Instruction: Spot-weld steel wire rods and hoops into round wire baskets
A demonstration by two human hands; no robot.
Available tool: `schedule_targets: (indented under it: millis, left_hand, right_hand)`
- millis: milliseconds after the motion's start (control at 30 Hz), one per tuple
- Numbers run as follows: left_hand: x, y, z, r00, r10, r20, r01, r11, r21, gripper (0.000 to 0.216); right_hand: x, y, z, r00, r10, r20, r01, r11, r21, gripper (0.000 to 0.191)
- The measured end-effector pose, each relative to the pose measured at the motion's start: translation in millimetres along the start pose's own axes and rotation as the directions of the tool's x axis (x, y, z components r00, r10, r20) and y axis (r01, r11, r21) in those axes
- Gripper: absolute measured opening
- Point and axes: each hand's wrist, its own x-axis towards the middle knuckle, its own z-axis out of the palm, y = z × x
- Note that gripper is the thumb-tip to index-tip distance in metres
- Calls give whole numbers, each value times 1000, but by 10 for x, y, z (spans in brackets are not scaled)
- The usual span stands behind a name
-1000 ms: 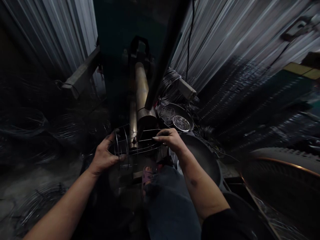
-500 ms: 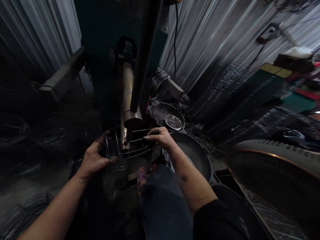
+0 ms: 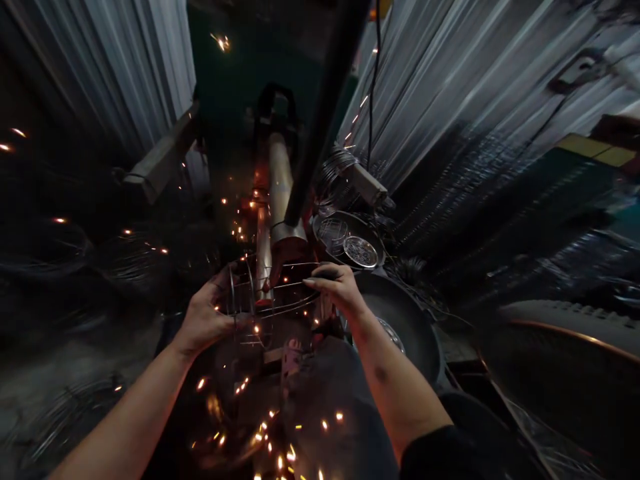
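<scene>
From overhead, we grip a cage-shaped frame of thin bright steel wire (image 3: 270,287) with both hands: our left hand (image 3: 205,319) curls around its left hoops, and our right hand (image 3: 337,287) clasps its right rim. The frame sits against a dull brass-coloured metal cylinder (image 3: 280,187), with orange sparks (image 3: 280,460) scattering around. Further right, a shallow dark round tray (image 3: 373,237) holds a wire-mesh disc (image 3: 333,231) and a ribbed steel dish (image 3: 360,252).

The left hand (image 3: 205,317) and right hand (image 3: 340,287) grip a silver wire basket frame (image 3: 295,268) from either side, with orange sparks (image 3: 279,461) scattered around and below it. Just beyond the frame stands a long brass-coloured metal cylinder (image 3: 280,180); just right of the frame lies a dark round pan (image 3: 400,320).
</scene>
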Motion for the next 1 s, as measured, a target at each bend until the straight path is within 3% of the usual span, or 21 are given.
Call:
schedule_targets:
  millis: [133, 300, 533, 633, 733, 833, 1000]
  left_hand:
    - [-58, -45, -3, 996, -80, 31, 83, 990, -112, 107]
    - [-208, -189, -81, 984, -54, -168, 91, 972, 217, 102]
    - [-283, -136, -165, 992, 58, -111, -31, 971, 236, 98]
    - [-265, -99, -165, 994, 46, -99, -19, 966, 258, 98]
    - [-265, -82, -157, 987, 69, -145, -17, 944, 329, 96]
    - [-282, -86, -155, 981, 124, -147, -70, 942, 327, 95]
    - [-258, -96, -160, 983, 152, -106, -117, 952, 284, 96]
  right_hand:
    - [-35, -35, 21, 999, -33, 25, 34, 998, -58, 24]
    - [-208, -49, 100, 985, -172, -19, 159, 942, -295, 19]
    - [-297, -109, 151, 989, -149, 4, 145, 960, -240, 27]
    - [-405, -288, 172, 969, -247, -20, 217, 885, -412, 23]
    - [-530, -439, 190, 940, -339, 29, 300, 787, -539, 18]
    - [-525, -418, 158, 957, -286, 39, 273, 849, -452, 20]
    - [-321, -191, 39, 998, -70, -7, 67, 979, -192, 23]
